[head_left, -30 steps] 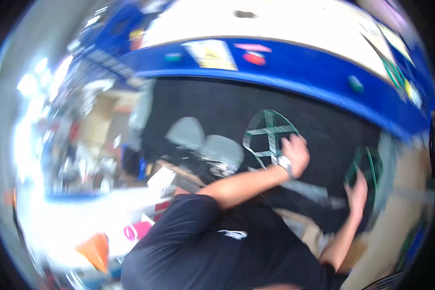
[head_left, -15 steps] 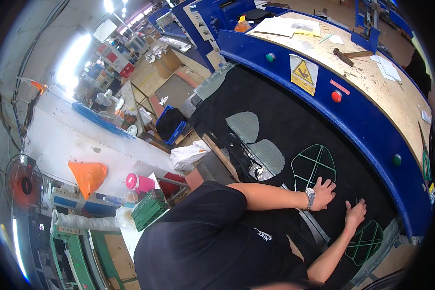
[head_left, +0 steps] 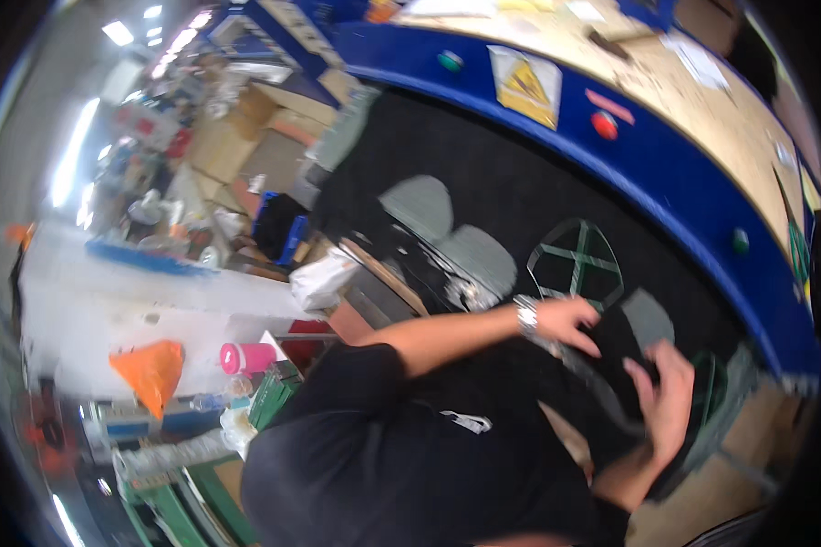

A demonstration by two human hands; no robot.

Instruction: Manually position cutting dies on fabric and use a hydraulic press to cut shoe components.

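Black sheet material (head_left: 392, 137) covers the work surface in front of me. My left hand (head_left: 566, 322), with a metal watch on the wrist, is over it, fingers apart, just below a green cross-braced cutting die (head_left: 579, 260). My right hand (head_left: 668, 392) seems to pinch the edge of a black cut piece (head_left: 616, 342) between my hands; blur hides the exact grip. Beyond that piece a grey patch (head_left: 649, 317) of the surface shows. A second green cutting die (head_left: 708, 392) lies to the right of my right hand, partly hidden by it.
Two grey cut-out openings (head_left: 420, 205) show in the sheet at left. A blue machine beam (head_left: 648, 191) with buttons curves across the far side, carrying a wooden top (head_left: 748, 118). To the left are a blue crate (head_left: 292, 239), a white bag (head_left: 324, 280) and a pink jug (head_left: 246, 358).
A grey patch has appeared where black material lay near my right hand. My left hand has come off the sheet beside the die, and my right hand's fingers have turned inward. The view has shifted.
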